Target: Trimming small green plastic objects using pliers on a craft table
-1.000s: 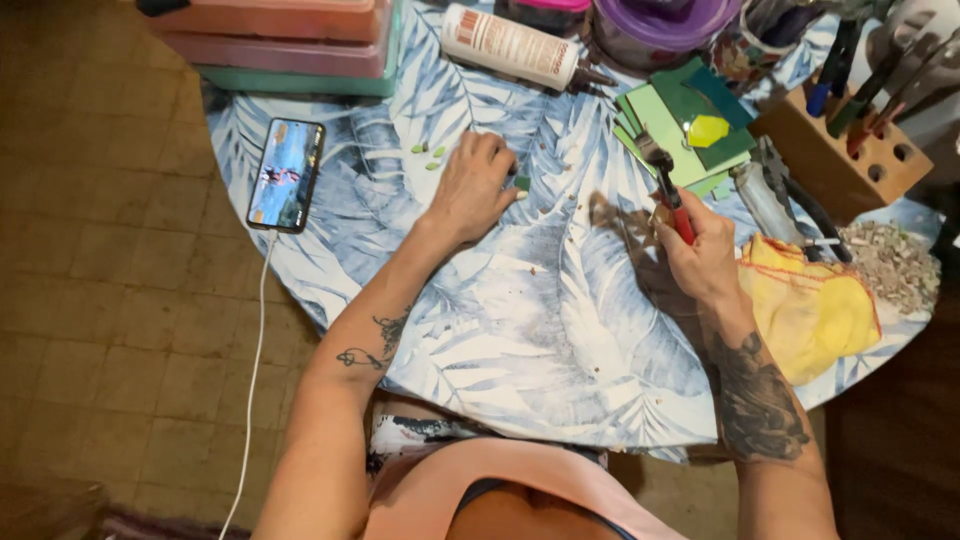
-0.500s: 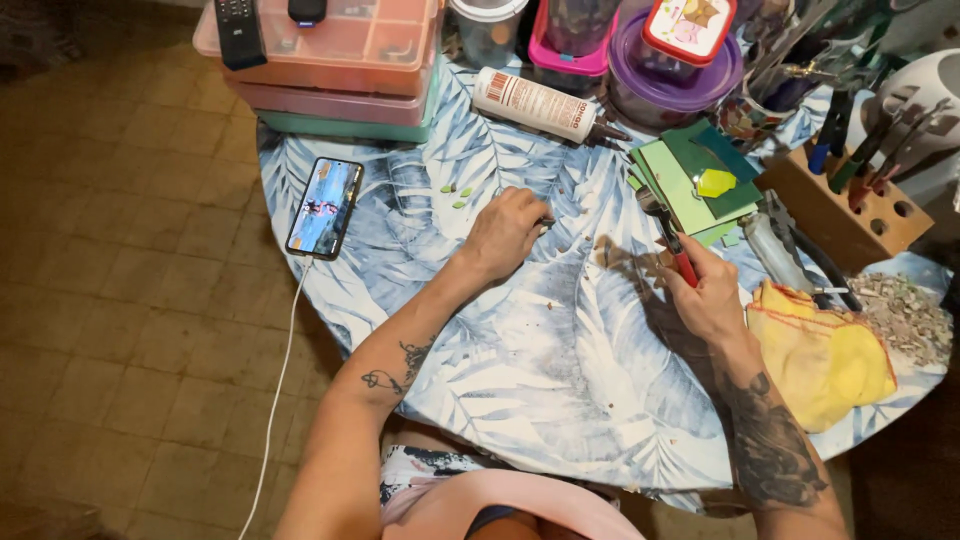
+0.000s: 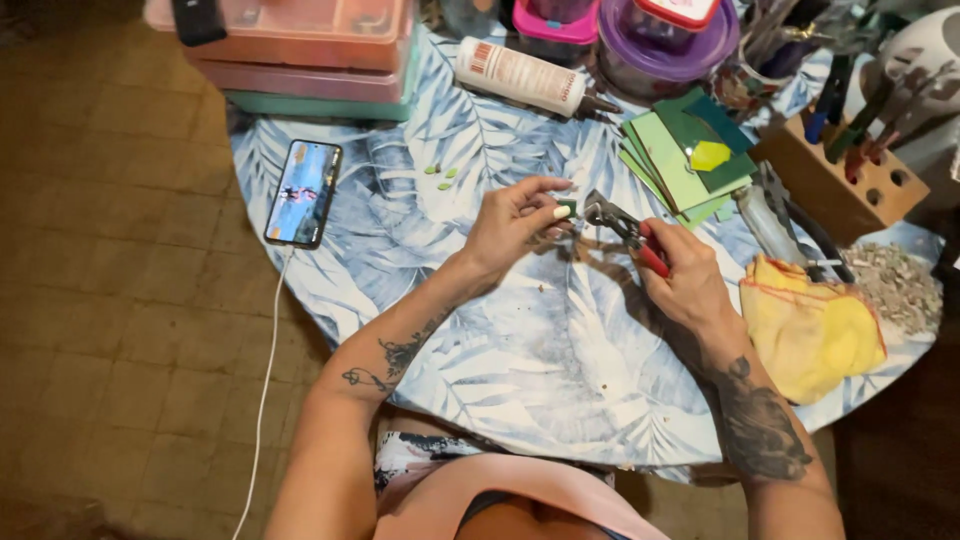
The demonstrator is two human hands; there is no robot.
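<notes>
The left hand (image 3: 510,225) is raised a little over the middle of the round surface (image 3: 560,400), its fingertips pinched shut on a small green piece (image 3: 568,207). Facing it, the right hand (image 3: 690,285) is closed around the red handles of a pair of nippers (image 3: 625,228), and the metal head of the tool sits right against the green piece, though I cannot tell whether it bites it. Both hands hang above the blue leaf-print cloth, not resting on it. Just beyond the nippers lies a fanned stack of green sheets (image 3: 670,165) with a yellow-green shape (image 3: 710,155) on top. A few tiny green bits (image 3: 440,177) lie on the cloth further left, near a phone (image 3: 303,192) with its screen lit and a white cable (image 3: 265,370) running off the edge toward the floor. A white glue bottle (image 3: 520,78) lies on its side at the back, beside stacked plastic boxes (image 3: 300,50) and a purple tub (image 3: 665,50). To the right a yellow rag (image 3: 810,330) is crumpled near the right wrist, with a heap of pale chips (image 3: 900,290) behind it and a wooden block (image 3: 850,175) holding tools.
</notes>
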